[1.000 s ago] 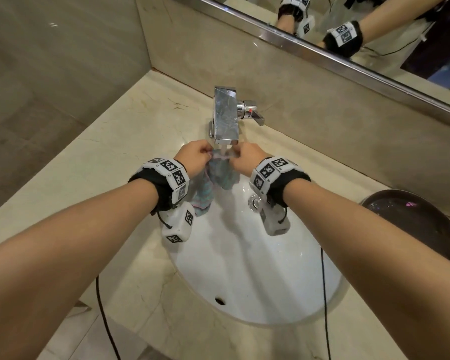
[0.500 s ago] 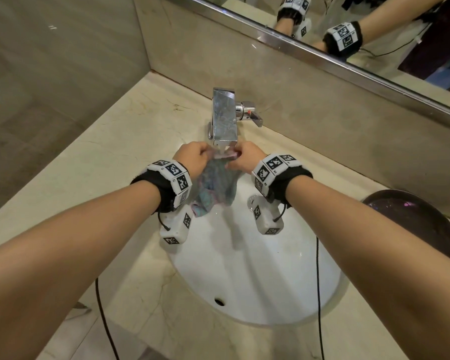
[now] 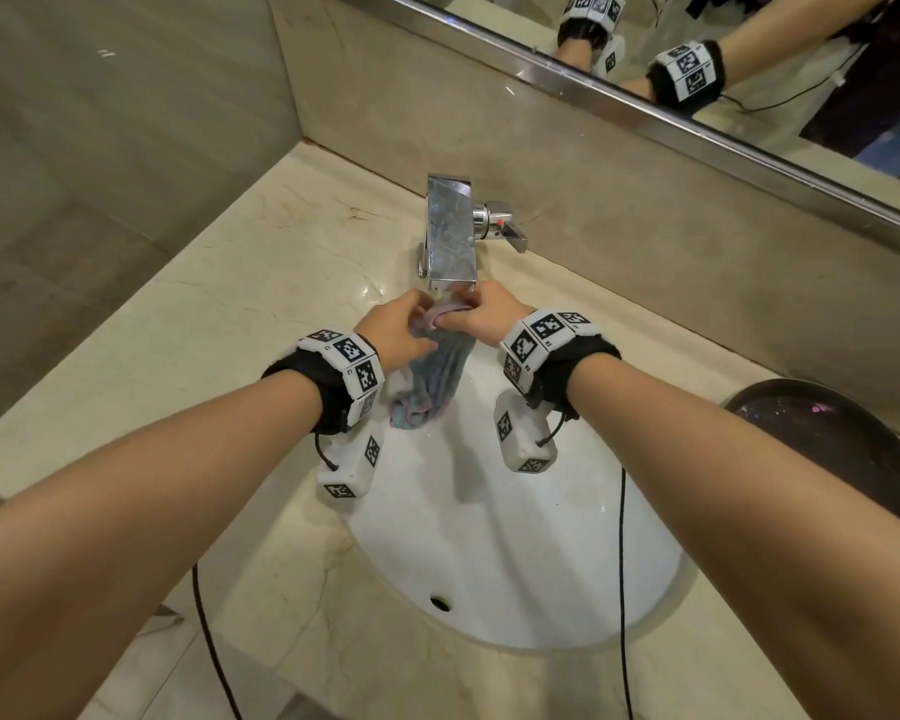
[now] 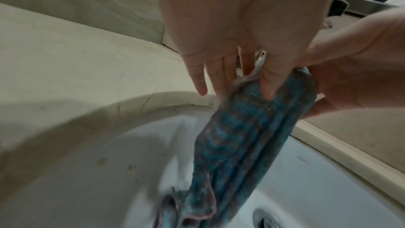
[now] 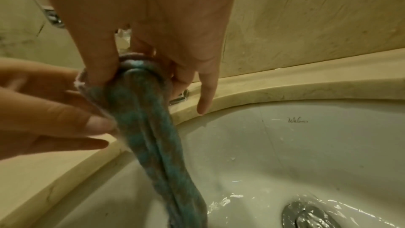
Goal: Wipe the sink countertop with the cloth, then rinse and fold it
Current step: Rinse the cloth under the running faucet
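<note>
A wet blue cloth with a pinkish hem hangs bunched into the white sink basin, right under the chrome faucet spout. Both hands pinch its top edge. My left hand holds the cloth between thumb and fingers on the left side. On the right, my right hand pinches the folded top of the cloth, little finger stretched out. Water glistens around the drain.
Beige marble countertop surrounds the basin, with a wall on the left and a mirror above the backsplash. A dark round bowl sits on the counter at right. The faucet handle sticks out to the right. Cables trail from both wrists.
The hands have drawn closer together at the cloth's top under the spout, and the cloth hangs more bunched and narrower than a second ago.
</note>
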The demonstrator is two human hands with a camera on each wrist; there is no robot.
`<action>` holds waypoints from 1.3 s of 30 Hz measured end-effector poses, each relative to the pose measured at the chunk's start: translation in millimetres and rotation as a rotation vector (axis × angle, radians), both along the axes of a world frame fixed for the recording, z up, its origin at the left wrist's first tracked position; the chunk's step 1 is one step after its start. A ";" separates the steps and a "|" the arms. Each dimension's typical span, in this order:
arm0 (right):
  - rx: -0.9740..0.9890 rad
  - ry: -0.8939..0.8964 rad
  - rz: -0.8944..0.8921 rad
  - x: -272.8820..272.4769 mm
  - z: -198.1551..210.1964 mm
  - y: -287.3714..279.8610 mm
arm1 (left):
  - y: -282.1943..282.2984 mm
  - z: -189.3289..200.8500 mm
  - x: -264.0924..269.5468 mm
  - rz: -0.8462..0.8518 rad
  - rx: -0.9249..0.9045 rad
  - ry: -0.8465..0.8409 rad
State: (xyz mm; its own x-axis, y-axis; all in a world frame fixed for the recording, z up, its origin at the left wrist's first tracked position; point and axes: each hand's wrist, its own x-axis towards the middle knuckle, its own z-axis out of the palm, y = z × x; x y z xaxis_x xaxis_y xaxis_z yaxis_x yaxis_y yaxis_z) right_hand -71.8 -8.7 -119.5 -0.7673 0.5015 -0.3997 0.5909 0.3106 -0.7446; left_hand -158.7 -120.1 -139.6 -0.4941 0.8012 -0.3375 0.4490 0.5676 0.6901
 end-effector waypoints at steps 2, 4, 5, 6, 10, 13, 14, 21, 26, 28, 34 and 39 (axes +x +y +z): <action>0.050 -0.012 0.003 -1.9 -1.5 -0.7 | 0.1 1.6 0.3 0.062 0.037 0.034; 0.096 -0.040 0.022 -1.3 -0.5 1.5 | -0.1 2.7 -1.2 0.095 0.040 0.069; 0.123 -0.069 0.044 -0.4 0.0 3.0 | -0.4 3.1 -2.2 0.097 0.042 0.075; 0.155 -0.122 0.088 1.1 1.0 4.6 | -0.6 3.8 -3.0 0.102 0.053 0.073; 0.336 -0.414 0.265 3.4 -5.9 8.7 | 2.2 7.2 -4.4 0.154 0.120 0.021; 0.346 -0.406 0.155 3.3 -6.6 11.2 | 4.0 8.0 -4.4 0.175 0.134 -0.003; 0.289 -0.358 0.111 4.4 -6.1 11.9 | 3.7 7.7 -4.9 0.191 0.137 -0.010; 0.045 -0.006 0.047 5.8 4.7 4.1 | -5.1 -1.4 -2.2 0.043 0.020 -0.060; 0.017 -0.039 0.038 -1.4 0.9 1.1 | 0.8 1.8 0.7 0.044 0.035 0.013; 0.098 -0.113 0.105 -1.6 2.3 3.3 | 2.0 4.2 1.6 0.059 0.041 0.031; 0.399 -0.435 0.217 13.8 -5.7 21.1 | 2.0 5.9 -1.1 0.173 0.186 -0.146; 0.254 -0.300 0.133 22.4 -6.4 26.3 | -2.7 1.0 -2.6 0.148 0.106 -0.077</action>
